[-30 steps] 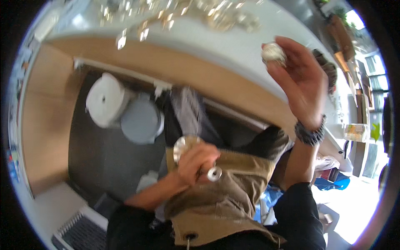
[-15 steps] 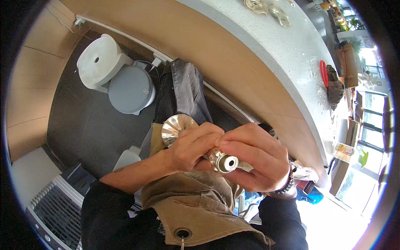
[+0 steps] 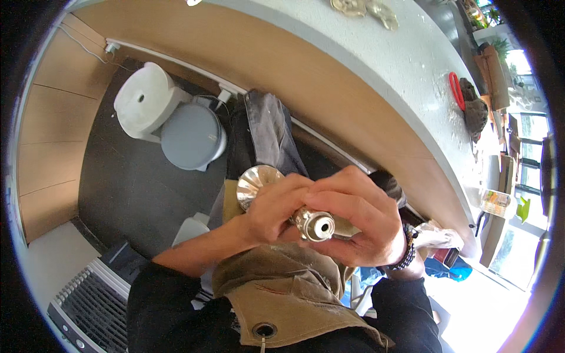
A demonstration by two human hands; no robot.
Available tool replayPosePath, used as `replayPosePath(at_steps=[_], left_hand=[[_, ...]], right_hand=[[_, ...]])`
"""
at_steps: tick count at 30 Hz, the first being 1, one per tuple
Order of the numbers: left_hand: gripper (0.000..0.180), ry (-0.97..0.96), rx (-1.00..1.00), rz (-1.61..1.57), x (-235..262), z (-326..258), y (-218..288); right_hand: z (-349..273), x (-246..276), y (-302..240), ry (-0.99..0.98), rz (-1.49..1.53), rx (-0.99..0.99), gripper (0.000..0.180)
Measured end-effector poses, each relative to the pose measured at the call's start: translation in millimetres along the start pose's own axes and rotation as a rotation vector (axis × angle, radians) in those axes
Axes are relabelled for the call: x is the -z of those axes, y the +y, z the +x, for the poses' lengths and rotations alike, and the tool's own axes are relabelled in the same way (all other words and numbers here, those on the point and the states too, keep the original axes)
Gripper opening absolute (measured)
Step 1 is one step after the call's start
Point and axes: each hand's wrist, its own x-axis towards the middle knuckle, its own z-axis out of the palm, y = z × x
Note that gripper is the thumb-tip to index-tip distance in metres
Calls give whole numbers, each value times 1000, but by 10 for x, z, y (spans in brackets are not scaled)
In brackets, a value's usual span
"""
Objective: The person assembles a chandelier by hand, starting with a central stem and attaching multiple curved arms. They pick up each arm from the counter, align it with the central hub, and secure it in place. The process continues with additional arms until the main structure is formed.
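A shiny silver metal piece shaped like a candlestick (image 3: 316, 226) is held over my lap, with its round, holed end turned up toward me. Its wide flared end (image 3: 253, 183) sticks out past the far side of my left hand. My left hand (image 3: 273, 213) is closed around the middle of the piece. From the other side, my right hand (image 3: 368, 215) bends over it, thumb and fingers pressed against the metal near the holed end. The right fingertips are partly hidden, so anything small between them cannot be seen.
A tan apron (image 3: 288, 306) covers my lap. A pale counter (image 3: 406, 76) curves along the far right, bearing silvery pieces (image 3: 350, 6) and a red ring (image 3: 456, 91) beside a dark lump (image 3: 474, 115). A white stool (image 3: 141, 106) and grey round-lidded bin (image 3: 191, 136) stand on the floor; a heater (image 3: 97, 309) is lower left.
The whole view has shifted slightly. My right fingers have moved a little over the metal piece, and its holed end is turned slightly differently. Both hands keep hold.
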Motion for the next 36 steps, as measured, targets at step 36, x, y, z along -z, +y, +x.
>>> replayPosePath(at_steps=[36], left_hand=[[23,195,-56,-9,-88,-15,178]], right_hand=[[-1008,-353,-327,114,-29,-398,87]])
